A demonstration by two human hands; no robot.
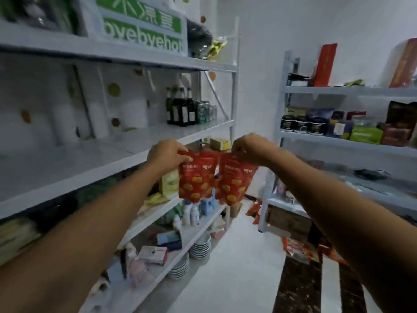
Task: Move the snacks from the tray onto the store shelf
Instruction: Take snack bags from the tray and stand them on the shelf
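Head view — left hand and right hand each pinch 1 red pouch.

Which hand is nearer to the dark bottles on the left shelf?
Left. The left hand, holding a red snack pouch, is just below the dark bottles; the right hand, holding a second pouch, is farther to the right.

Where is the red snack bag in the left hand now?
Mid-frame in the head view, the red snack bag hangs from the left hand, just left of the second red bag, in front of the left shelves.
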